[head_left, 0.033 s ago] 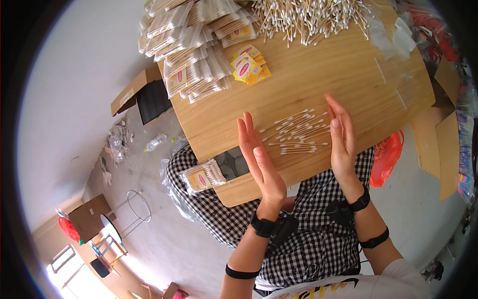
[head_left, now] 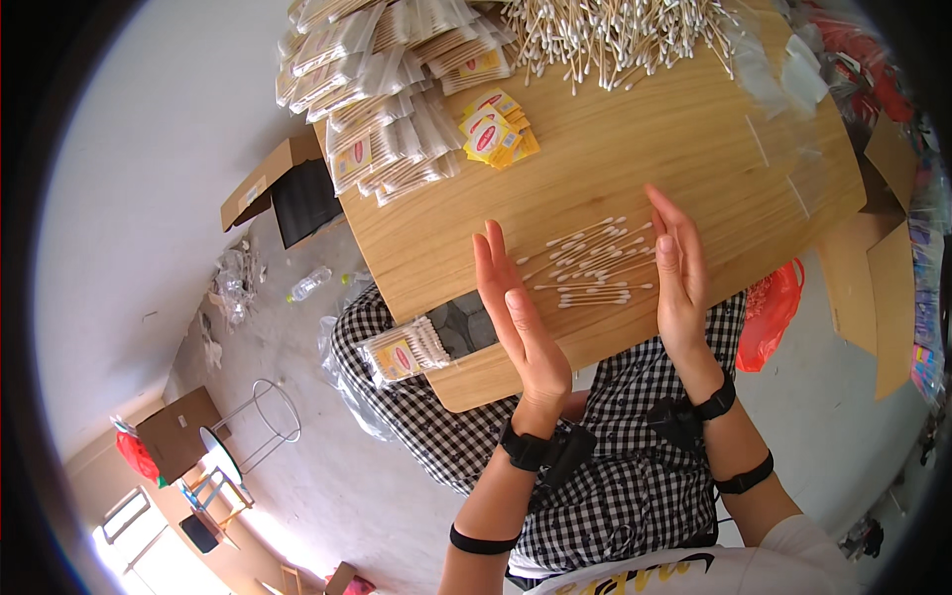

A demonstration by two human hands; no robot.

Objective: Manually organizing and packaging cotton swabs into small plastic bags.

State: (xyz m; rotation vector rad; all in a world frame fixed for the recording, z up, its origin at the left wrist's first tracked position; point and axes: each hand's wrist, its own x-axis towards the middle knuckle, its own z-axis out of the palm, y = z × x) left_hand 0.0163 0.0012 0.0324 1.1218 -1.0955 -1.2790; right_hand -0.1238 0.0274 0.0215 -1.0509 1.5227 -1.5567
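Several loose cotton swabs [head_left: 595, 260] lie in a loose cluster on the wooden table [head_left: 615, 144], most of them pointing sideways. My left hand [head_left: 518, 307] is upright at the cluster's left side, fingers stretched out and holding nothing. On the other side, my right hand [head_left: 680, 273] is held the same way, fingers extended, palm facing the swabs. A filled clear bag of cotton swabs [head_left: 405, 352] with a yellow card sits at the table's near left edge, beside a dark grey pad [head_left: 462, 325].
Filled swab packets [head_left: 387, 109] are piled at the far left, next to yellow cards [head_left: 498, 129]. A large heap of loose swabs [head_left: 625, 35] covers the far edge. Clear plastic bags [head_left: 798, 79] lie far right. A red bag [head_left: 772, 319] and a cardboard box [head_left: 868, 273] stand beside the table.
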